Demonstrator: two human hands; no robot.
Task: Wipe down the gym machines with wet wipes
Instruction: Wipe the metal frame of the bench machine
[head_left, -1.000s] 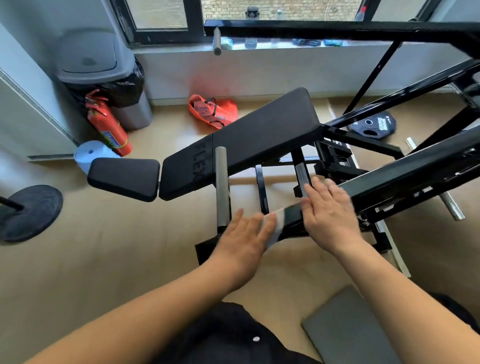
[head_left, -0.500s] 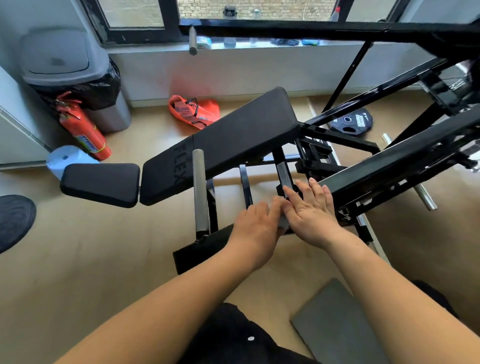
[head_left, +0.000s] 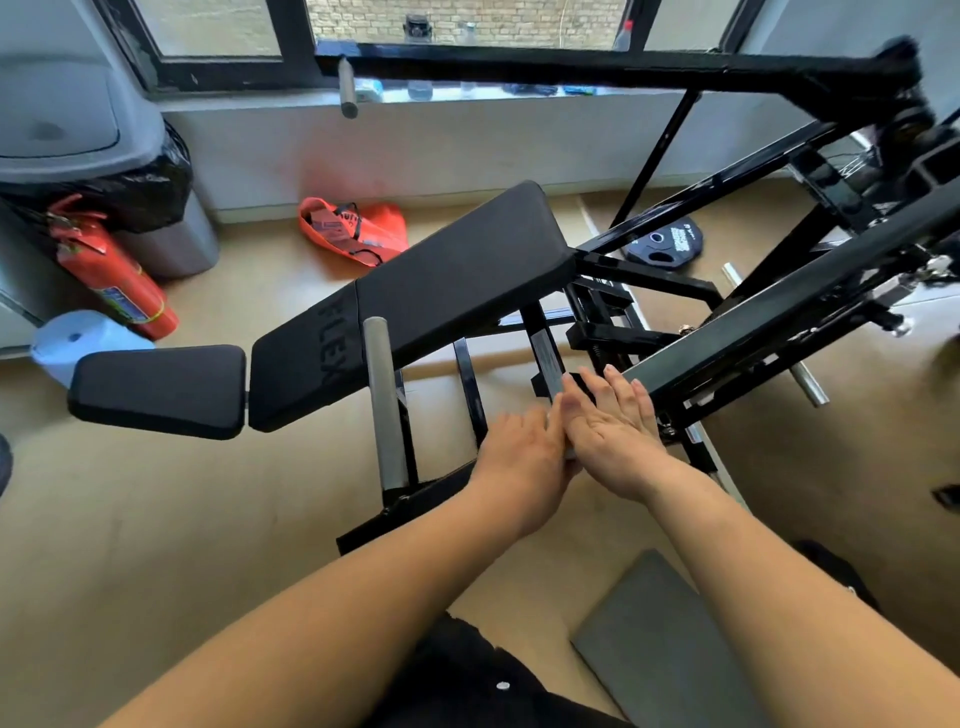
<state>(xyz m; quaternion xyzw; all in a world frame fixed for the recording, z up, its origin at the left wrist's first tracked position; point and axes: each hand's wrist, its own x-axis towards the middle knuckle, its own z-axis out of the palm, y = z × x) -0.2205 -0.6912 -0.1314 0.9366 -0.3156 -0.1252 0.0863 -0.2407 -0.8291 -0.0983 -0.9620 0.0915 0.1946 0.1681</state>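
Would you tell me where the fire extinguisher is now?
The fire extinguisher is at the head view's far left, between the grey bin and the blue roll.

Both bare forearms reach forward and converge. The left hand (head_left: 519, 457) lies palm down, its fingertips touching the thumb side of the right hand (head_left: 613, 431), whose fingers stretch straight and flat.
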